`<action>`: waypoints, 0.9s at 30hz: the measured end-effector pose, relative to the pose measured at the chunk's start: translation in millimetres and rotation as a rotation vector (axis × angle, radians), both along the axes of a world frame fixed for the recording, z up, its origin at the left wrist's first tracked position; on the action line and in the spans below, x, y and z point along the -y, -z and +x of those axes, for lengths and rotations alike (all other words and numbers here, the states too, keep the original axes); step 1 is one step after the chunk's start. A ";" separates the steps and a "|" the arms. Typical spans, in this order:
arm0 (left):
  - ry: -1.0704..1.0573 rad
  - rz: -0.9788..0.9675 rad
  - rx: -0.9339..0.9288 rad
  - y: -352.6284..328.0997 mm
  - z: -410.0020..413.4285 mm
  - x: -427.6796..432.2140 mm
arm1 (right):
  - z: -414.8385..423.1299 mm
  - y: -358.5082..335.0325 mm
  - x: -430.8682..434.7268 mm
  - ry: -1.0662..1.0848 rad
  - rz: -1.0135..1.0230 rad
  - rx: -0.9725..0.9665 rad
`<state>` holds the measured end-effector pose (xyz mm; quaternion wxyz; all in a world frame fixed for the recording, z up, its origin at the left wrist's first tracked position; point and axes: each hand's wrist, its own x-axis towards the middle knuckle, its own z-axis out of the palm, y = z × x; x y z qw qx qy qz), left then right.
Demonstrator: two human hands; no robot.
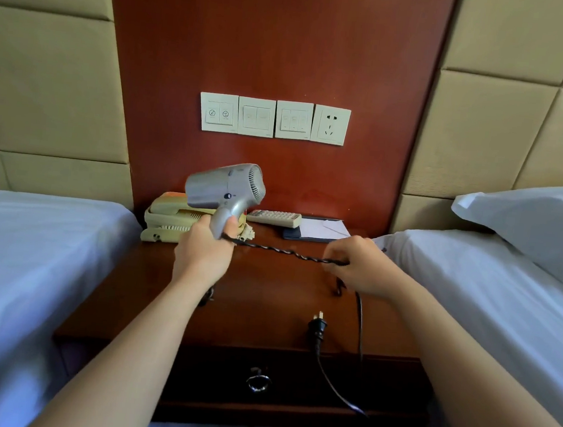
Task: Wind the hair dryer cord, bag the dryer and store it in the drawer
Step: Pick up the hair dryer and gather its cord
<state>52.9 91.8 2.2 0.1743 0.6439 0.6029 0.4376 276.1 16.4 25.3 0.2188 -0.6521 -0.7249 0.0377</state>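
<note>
Dryer: silver hair dryer (228, 187) is held up above the nightstand (263, 315), its handle pointing down into the grip and its vented back end facing right.
Left hand: left hand (205, 249) is clenched around the dryer's handle.
Cord: black cord (283, 250) leaves the bottom of the handle, just beside the left fingers, and runs twisted and taut across to the other hand.
Right hand: right hand (359, 267) is closed on the cord, pinching it at the fingertips.
Slack: below the right grip the cord drops over the nightstand's front edge, loops down past the drawer front and climbs back.
Plug: plug (318, 327) lies on the nightstand top, below and left of the right hand, prongs pointing away from the person.
Drawer: drawer (291, 383) is shut, its ring pull (258, 380) well below both hands.
Behind the left grip: beige telephone (169, 219).
Between the grips, further back: remote control (274, 218), dark folder (318, 230) with white paper on it.
Wall: wood panel carrying switch plates (255, 117) and a socket (330, 125).
Flanks: white-sheeted beds (28, 257) on both sides; a pillow (540, 221) on the right one.
</note>
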 end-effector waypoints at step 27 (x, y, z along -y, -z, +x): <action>0.970 -0.900 0.339 -13.9 -30.0 15.7 | -1.2 -27.0 -60.3 0.289 0.222 0.027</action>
